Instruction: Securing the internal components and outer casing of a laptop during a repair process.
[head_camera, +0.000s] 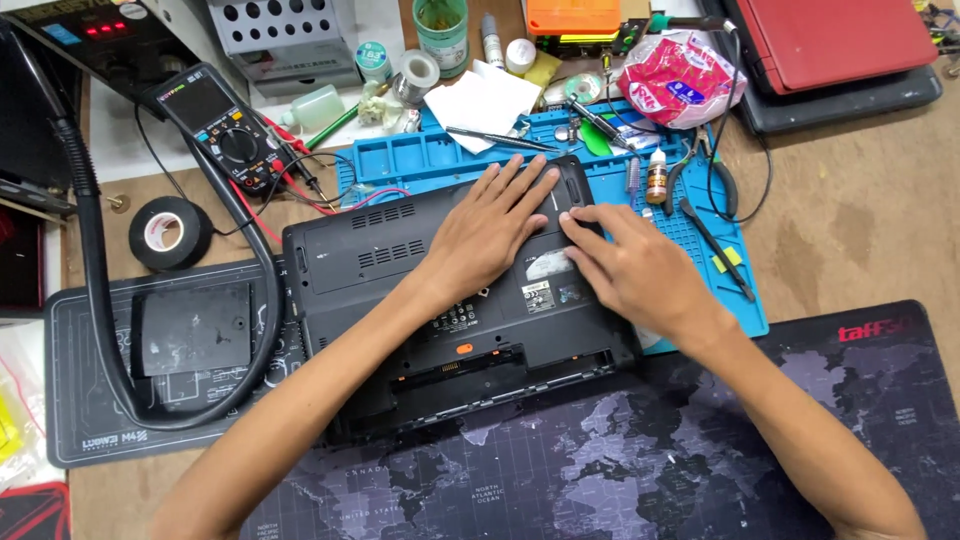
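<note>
While both hands rest on it, the laptop (400, 300) lies upside down at the centre of the desk, its black underside facing up and its empty battery bay along the 6 o'clock edge. The left hand (490, 230) lies flat and open on the base panel, fingers spread and pointing toward 1 o'clock, clasping nothing. The right hand (640, 270) sits just beside it at 3 o'clock, also open, its fingertips (572, 222) pressed on the panel near a pale sticker (548, 264); it grasps nothing either. So the laptop is under both palms, pressed rather than gripped, with most of its body stretching toward 8 o'clock from the hands.

Beneath the laptop's far edge lies a blue mat (440, 155), reaching toward 3 o'clock, with tweezers (500, 138) at 12 o'clock of the left hand, a small brown bottle (656, 178) at 1 o'clock of the right hand and cutters (715, 175) just beyond. A multimeter (222, 125) with red and black leads sits at 10 o'clock, and a tape roll (168, 232) at 9 o'clock. A black hose (95, 250) curves over a grey mat (90, 390) at 8 o'clock, where a loose black cover (195, 328) lies. A dark map-print mat (620, 460) spreads at 6 o'clock under the forearms.
</note>
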